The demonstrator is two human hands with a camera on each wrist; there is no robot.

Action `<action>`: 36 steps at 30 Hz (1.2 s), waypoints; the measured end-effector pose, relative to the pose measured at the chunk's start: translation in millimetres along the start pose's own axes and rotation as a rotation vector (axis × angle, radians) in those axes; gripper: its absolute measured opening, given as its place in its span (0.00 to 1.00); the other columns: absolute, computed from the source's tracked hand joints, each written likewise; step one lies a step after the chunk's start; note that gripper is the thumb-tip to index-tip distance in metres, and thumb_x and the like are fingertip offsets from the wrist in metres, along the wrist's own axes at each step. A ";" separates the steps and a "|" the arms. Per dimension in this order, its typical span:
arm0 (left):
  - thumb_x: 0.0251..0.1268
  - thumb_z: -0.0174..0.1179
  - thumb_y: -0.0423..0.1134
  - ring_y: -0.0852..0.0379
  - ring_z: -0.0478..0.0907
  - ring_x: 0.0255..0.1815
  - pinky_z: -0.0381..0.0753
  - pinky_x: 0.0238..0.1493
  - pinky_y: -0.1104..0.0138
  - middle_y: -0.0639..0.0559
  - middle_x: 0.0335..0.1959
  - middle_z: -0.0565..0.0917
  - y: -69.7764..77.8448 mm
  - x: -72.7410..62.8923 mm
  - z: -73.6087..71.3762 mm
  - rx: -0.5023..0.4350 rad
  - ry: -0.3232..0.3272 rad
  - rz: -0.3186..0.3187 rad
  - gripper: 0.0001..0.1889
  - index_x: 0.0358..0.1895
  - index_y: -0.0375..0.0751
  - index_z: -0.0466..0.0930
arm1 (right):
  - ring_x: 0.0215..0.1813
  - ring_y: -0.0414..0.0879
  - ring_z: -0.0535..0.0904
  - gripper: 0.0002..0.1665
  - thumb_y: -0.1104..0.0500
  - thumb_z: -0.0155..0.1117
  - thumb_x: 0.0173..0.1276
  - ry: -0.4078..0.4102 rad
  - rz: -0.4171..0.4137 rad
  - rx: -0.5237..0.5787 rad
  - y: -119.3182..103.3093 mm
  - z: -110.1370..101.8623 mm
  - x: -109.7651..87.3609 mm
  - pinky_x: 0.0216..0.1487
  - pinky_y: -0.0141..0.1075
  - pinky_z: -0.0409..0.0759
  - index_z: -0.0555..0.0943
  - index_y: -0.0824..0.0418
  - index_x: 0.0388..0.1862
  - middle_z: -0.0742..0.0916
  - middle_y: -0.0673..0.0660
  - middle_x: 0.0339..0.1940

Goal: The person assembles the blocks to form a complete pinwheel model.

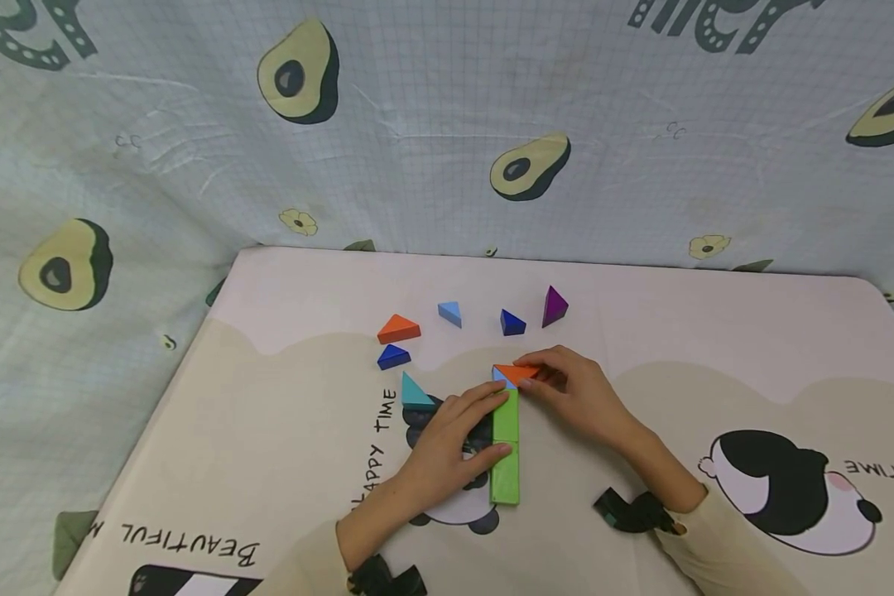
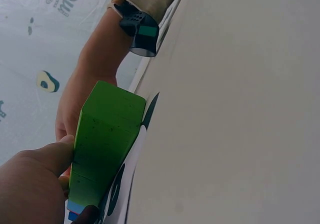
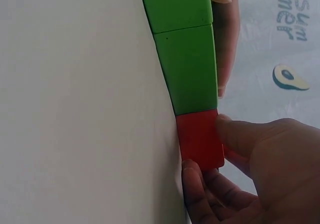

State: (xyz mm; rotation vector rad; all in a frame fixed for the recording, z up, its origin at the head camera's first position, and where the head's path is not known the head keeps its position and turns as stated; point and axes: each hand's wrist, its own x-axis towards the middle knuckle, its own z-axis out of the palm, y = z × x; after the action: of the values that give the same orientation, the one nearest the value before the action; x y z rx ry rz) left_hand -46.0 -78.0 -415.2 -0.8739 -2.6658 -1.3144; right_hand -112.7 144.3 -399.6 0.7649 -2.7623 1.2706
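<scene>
Two green blocks (image 1: 505, 476) lie end to end in a row on the mat. At the row's far end sit a light blue triangular block (image 1: 498, 375) and an orange triangular block (image 1: 514, 372), side by side. My right hand (image 1: 584, 397) pinches the orange block between thumb and fingers; its red-looking side (image 3: 200, 139) meets the green row in the right wrist view. My left hand (image 1: 447, 447) rests against the row's left side, thumb on the nearer green block and fingers by the farther one.
Beyond the hands stand a purple block (image 1: 555, 307), a dark blue block (image 1: 512, 323), a light blue block (image 1: 450, 313), another orange block (image 1: 398, 329) and another dark blue one (image 1: 394, 357). A teal triangular block (image 1: 415, 392) is left of the row. Patterned cloth (image 1: 417, 165) hangs behind.
</scene>
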 end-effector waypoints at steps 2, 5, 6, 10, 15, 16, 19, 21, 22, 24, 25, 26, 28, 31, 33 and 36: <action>0.64 0.62 0.47 0.58 0.67 0.54 0.70 0.54 0.63 0.57 0.71 0.63 0.3 -0.2 -0.2 -0.002 0.000 -0.002 0.31 0.69 0.45 0.66 | 0.37 0.40 0.77 0.15 0.60 0.69 0.63 -0.012 0.004 0.000 0.1 -0.9 0.3 0.40 0.35 0.77 0.83 0.56 0.49 0.83 0.48 0.40; 0.64 0.62 0.47 0.58 0.67 0.54 0.70 0.54 0.63 0.58 0.71 0.63 0.7 -0.2 -0.7 -0.004 -0.003 -0.005 0.31 0.69 0.45 0.66 | 0.37 0.40 0.77 0.15 0.59 0.68 0.63 -0.023 0.001 0.004 0.1 -2.0 0.8 0.41 0.36 0.77 0.83 0.55 0.50 0.83 0.48 0.41; 0.64 0.62 0.47 0.58 0.67 0.54 0.70 0.54 0.63 0.58 0.71 0.62 0.7 -0.1 -0.7 -0.004 -0.004 -0.006 0.31 0.69 0.45 0.66 | 0.38 0.40 0.77 0.15 0.59 0.68 0.63 -0.027 0.001 0.006 0.3 -2.3 0.8 0.41 0.36 0.77 0.83 0.55 0.50 0.83 0.48 0.41; 0.65 0.62 0.47 0.58 0.67 0.53 0.70 0.53 0.63 0.58 0.71 0.62 0.9 0.5 -1.0 0.000 -0.003 -0.004 0.31 0.69 0.45 0.66 | 0.38 0.40 0.78 0.15 0.59 0.68 0.63 -0.036 -0.002 0.011 1.0 -3.3 1.1 0.41 0.37 0.78 0.83 0.55 0.50 0.84 0.48 0.42; 0.65 0.62 0.48 0.58 0.67 0.54 0.70 0.54 0.63 0.58 0.72 0.62 0.9 0.6 -0.9 -0.002 -0.006 -0.010 0.31 0.70 0.46 0.66 | 0.38 0.40 0.77 0.15 0.59 0.67 0.64 -0.040 -0.015 0.000 1.6 -3.9 1.8 0.41 0.36 0.78 0.82 0.55 0.50 0.84 0.48 0.42; 0.65 0.61 0.48 0.58 0.67 0.54 0.70 0.54 0.63 0.59 0.72 0.61 0.9 0.5 -0.8 -0.003 -0.007 -0.012 0.31 0.70 0.47 0.66 | 0.38 0.40 0.77 0.15 0.59 0.67 0.64 -0.042 -0.017 -0.004 1.6 -4.1 2.0 0.41 0.36 0.77 0.82 0.55 0.50 0.84 0.47 0.42; 0.65 0.61 0.48 0.58 0.66 0.55 0.70 0.55 0.62 0.59 0.72 0.61 0.9 -0.1 -0.5 -0.006 -0.008 -0.018 0.31 0.70 0.47 0.65 | 0.37 0.40 0.76 0.14 0.59 0.67 0.65 -0.048 -0.019 -0.018 1.8 -4.9 2.3 0.40 0.36 0.77 0.82 0.54 0.50 0.84 0.47 0.42; 0.65 0.61 0.48 0.58 0.66 0.56 0.69 0.56 0.62 0.59 0.72 0.61 0.6 -0.2 -0.2 -0.004 -0.007 -0.018 0.31 0.70 0.47 0.65 | 0.37 0.40 0.76 0.14 0.60 0.67 0.65 -0.054 -0.017 -0.022 1.9 -5.5 2.4 0.40 0.36 0.77 0.82 0.54 0.50 0.84 0.47 0.42; 0.65 0.61 0.48 0.58 0.66 0.56 0.69 0.56 0.62 0.59 0.72 0.61 0.5 -0.5 0.1 -0.002 -0.008 -0.018 0.31 0.70 0.47 0.65 | 0.37 0.40 0.76 0.14 0.60 0.67 0.65 -0.057 -0.014 -0.022 2.1 -5.5 2.5 0.41 0.36 0.77 0.82 0.54 0.50 0.84 0.47 0.43; 0.65 0.61 0.48 0.58 0.66 0.56 0.69 0.55 0.62 0.59 0.72 0.61 0.2 -0.9 0.2 0.001 -0.006 -0.018 0.31 0.70 0.47 0.65 | 0.38 0.40 0.76 0.14 0.60 0.67 0.65 -0.064 -0.011 -0.025 1.8 -5.7 2.6 0.41 0.36 0.77 0.82 0.54 0.50 0.84 0.47 0.43; 0.65 0.61 0.48 0.58 0.66 0.56 0.69 0.55 0.62 0.59 0.72 0.61 0.2 -1.0 0.3 0.001 -0.005 -0.018 0.31 0.70 0.47 0.65 | 0.38 0.40 0.76 0.14 0.60 0.67 0.65 -0.067 -0.007 -0.026 1.6 -5.9 2.9 0.41 0.36 0.77 0.82 0.54 0.50 0.84 0.47 0.43; 0.65 0.61 0.48 0.58 0.66 0.56 0.69 0.55 0.62 0.59 0.72 0.61 0.1 -1.1 0.2 0.002 -0.006 -0.019 0.31 0.70 0.48 0.65 | 0.38 0.40 0.76 0.14 0.60 0.66 0.65 -0.071 -0.004 -0.027 1.2 -6.2 3.2 0.41 0.37 0.77 0.82 0.53 0.50 0.84 0.47 0.43; 0.65 0.61 0.48 0.58 0.66 0.57 0.69 0.55 0.62 0.60 0.72 0.61 0.1 -1.2 0.0 0.003 -0.007 -0.019 0.31 0.70 0.48 0.65 | 0.38 0.41 0.76 0.14 0.60 0.66 0.65 -0.077 -0.003 -0.026 0.9 -6.4 3.8 0.42 0.37 0.76 0.82 0.53 0.50 0.84 0.47 0.43; 0.65 0.61 0.48 0.58 0.66 0.57 0.69 0.56 0.62 0.60 0.72 0.61 0.0 -1.1 0.0 0.001 -0.004 -0.015 0.31 0.70 0.47 0.65 | 0.39 0.41 0.76 0.14 0.60 0.66 0.66 -0.089 0.000 -0.024 1.1 -7.0 4.5 0.42 0.38 0.77 0.82 0.53 0.51 0.84 0.47 0.44; 0.65 0.61 0.48 0.58 0.66 0.56 0.70 0.56 0.62 0.60 0.72 0.61 -0.2 -1.0 0.2 0.000 -0.003 -0.010 0.31 0.70 0.47 0.65 | 0.39 0.41 0.76 0.14 0.61 0.65 0.66 -0.093 -0.006 -0.021 1.6 -7.2 4.7 0.43 0.39 0.77 0.82 0.53 0.51 0.84 0.47 0.44; 0.65 0.61 0.48 0.58 0.66 0.55 0.70 0.55 0.63 0.59 0.72 0.61 -0.3 -0.9 0.5 0.002 -0.002 -0.005 0.31 0.70 0.47 0.65 | 0.39 0.41 0.77 0.14 0.61 0.65 0.66 -0.097 -0.007 -0.021 1.9 -7.9 4.9 0.43 0.39 0.77 0.82 0.54 0.51 0.84 0.47 0.44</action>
State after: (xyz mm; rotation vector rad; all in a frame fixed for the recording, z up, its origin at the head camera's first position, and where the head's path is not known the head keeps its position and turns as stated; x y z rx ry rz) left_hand -45.2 -78.2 -415.9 -0.8697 -2.6722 -1.3127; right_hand -119.4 148.9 -394.6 0.8572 -2.8401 1.2336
